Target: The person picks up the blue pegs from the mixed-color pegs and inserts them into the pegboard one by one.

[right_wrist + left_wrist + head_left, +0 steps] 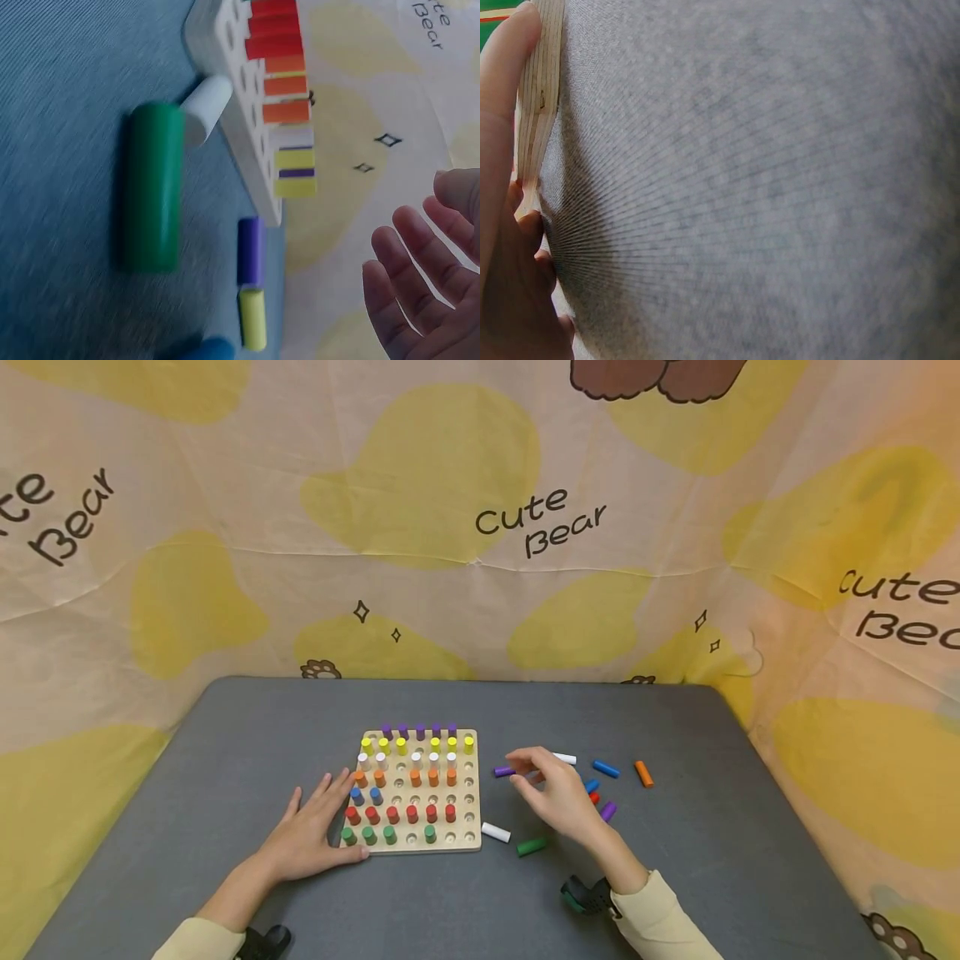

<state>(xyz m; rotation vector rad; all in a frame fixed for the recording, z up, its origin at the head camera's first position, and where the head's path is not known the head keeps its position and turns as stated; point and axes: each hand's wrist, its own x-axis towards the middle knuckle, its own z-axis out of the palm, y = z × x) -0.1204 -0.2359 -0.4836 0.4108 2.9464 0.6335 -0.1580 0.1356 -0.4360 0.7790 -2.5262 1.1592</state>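
Backdrop (420, 477): printed cloth, lettered "Cute Bear"
Table (637, 718): dark grey top
Board (460, 806): wooden, flat on the table; its seven rows hold pegs (415, 778) sorted by colour, with bare holes (468, 817) among them
Left hand (307, 839): open, fingers along the board's left edge, thumb at its near-left corner, presumably to steady it
Right hand (558, 793): fingers loosely bent and apart, gripping nothing, right of the board; so placed, it seems, to have the loose pegs (606, 769) within reach
Six-peg rows: red row (412, 814), without a gap between pegs; yellow row (401, 747), with one
Five-peg rows: purple row (420, 732) at the far edge, white row (416, 762), orange row (432, 778)
Sparser rows: green row (390, 834), four pegs; blue row (376, 796), two
Loose pieces: all right of the board, on their sides; green peg (532, 847) and white peg (496, 832) by its near-right corner, purple peg (251, 251) and yellow peg (253, 320) apparently end to end, orange peg (643, 774) farthest right
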